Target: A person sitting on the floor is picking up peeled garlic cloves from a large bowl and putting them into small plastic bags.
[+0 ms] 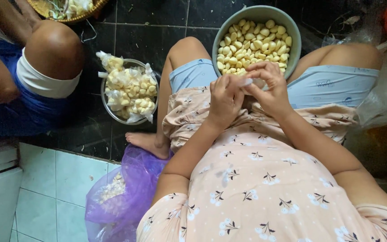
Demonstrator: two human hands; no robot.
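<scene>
Clear plastic, a small bag (248,82), sits pinched between my left hand (224,99) and right hand (268,87), both closed narrow on it, held right over the grey-green bowl (294,49) of peeled garlic cloves (254,42) at twelve o'clock, between my knees. At nine o'clock, a metal bowl (105,104) holds filled bags; at seven, a purple sack (126,188) holds pale scraps.

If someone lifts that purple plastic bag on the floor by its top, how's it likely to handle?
The purple bag looks thin and crumpled, so it would probably go floppy and sag rather than hold its shape. The pale scraps showing through it seem loose and papery, so it is likely light for its bulk. Its slumped, open top suggests the contents could spill if it is tipped.
</scene>
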